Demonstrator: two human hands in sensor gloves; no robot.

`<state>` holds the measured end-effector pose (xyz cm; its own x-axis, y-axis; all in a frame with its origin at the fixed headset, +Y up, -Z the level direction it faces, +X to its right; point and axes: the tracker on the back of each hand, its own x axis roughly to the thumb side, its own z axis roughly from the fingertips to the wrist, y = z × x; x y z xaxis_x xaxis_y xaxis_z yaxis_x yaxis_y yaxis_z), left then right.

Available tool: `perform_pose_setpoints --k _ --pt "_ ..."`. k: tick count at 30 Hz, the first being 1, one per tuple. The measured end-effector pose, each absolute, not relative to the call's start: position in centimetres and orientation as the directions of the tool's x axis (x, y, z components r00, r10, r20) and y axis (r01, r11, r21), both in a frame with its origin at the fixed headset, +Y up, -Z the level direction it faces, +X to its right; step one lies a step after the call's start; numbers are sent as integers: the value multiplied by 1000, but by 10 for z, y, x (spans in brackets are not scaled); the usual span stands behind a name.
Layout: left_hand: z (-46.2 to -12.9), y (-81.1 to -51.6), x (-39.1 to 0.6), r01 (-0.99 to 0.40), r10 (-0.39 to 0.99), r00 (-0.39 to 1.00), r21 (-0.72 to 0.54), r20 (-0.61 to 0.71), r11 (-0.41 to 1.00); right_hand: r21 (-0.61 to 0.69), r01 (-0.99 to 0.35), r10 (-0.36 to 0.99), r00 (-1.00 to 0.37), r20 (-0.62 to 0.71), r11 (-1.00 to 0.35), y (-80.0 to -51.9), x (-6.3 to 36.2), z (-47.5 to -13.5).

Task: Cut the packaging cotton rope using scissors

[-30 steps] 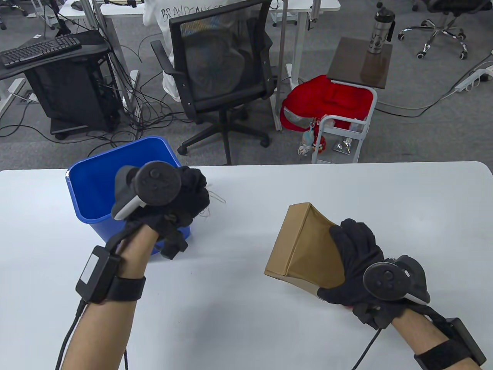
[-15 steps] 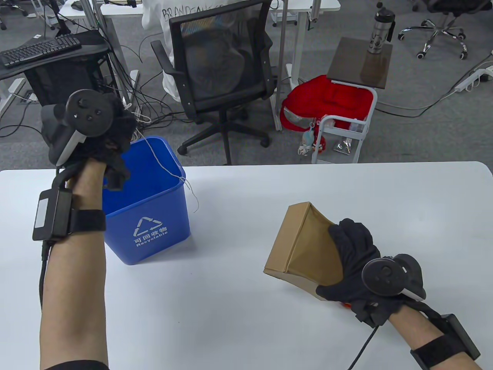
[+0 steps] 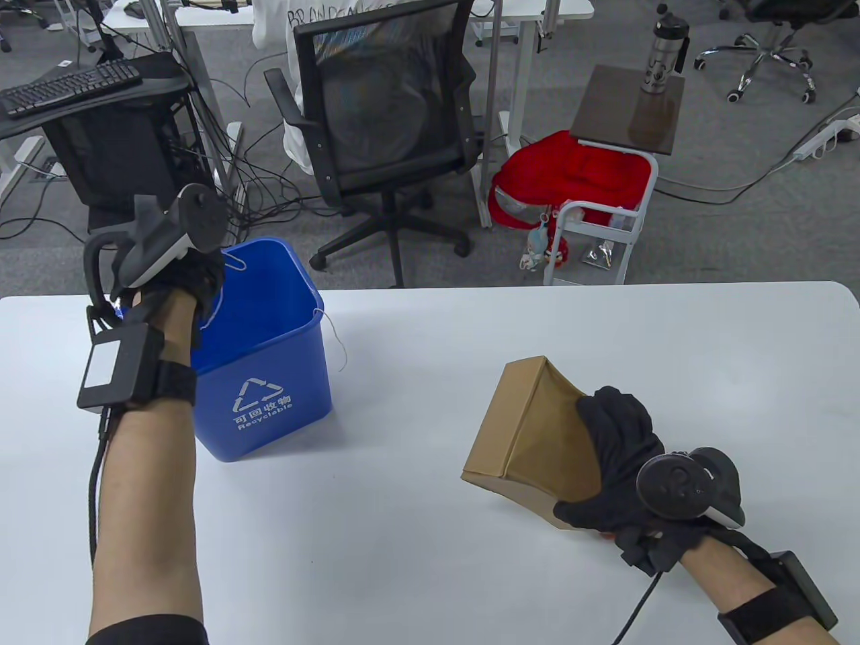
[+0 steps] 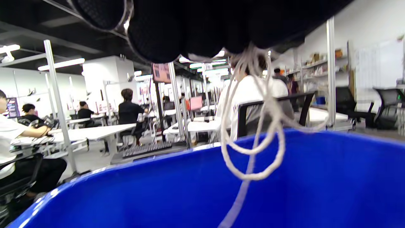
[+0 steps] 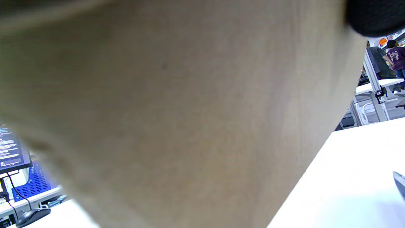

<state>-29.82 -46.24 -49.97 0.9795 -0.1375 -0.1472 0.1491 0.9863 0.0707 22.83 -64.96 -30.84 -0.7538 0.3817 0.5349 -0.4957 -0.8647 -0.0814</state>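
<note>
My left hand (image 3: 178, 272) hovers over the blue recycling bin (image 3: 269, 376) and holds loops of white cotton rope (image 4: 253, 148) that hang from its fingers (image 4: 164, 34) into the bin. One rope end (image 3: 334, 336) trails over the bin's right rim onto the table. My right hand (image 3: 615, 463) grips a brown cardboard box (image 3: 531, 430), tilted up on its edge at the table's right. The box (image 5: 177, 110) fills the right wrist view. A bit of red shows under my right hand. I cannot tell if it is the scissors.
The white table (image 3: 430, 537) ends just behind the bin. Beyond it stand a black office chair (image 3: 390, 134), a white cart with red cloth (image 3: 578, 181) and a small side table with a bottle (image 3: 665, 47).
My left hand carried the rope from the table up over the bin, then lowered and turned toward the bin's opening. The rope now hangs inside. My right hand and the box stayed still.
</note>
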Motion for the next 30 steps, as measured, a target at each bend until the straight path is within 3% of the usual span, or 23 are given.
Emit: perform_pose_setpoints --k 9,11,13,17,24,30 --pt "-498 -478 -297 8 -3 998 88 -63 996 -74 -503 393 -751 530 -861 -653 232 -307" --pt "-494 -472 -298 6 -2 1000 151 -28 989 -77 -506 394 -749 532 -859 -652 232 -307" --pt "-486 -461 -292 -113 105 993 233 45 966 -83 -515 398 -745 536 -853 -650 233 -307" --pt "-469 -438 -265 -269 227 956 255 184 929 -82 -528 409 -738 536 -845 -650 233 -307" --pt "-440 -434 -192 -507 413 795 113 444 855 -95 -542 413 -731 543 -835 -648 234 -302" --pt "-416 -487 -121 -683 643 502 -192 579 705 -99 -558 434 -733 523 -824 -648 244 -298"
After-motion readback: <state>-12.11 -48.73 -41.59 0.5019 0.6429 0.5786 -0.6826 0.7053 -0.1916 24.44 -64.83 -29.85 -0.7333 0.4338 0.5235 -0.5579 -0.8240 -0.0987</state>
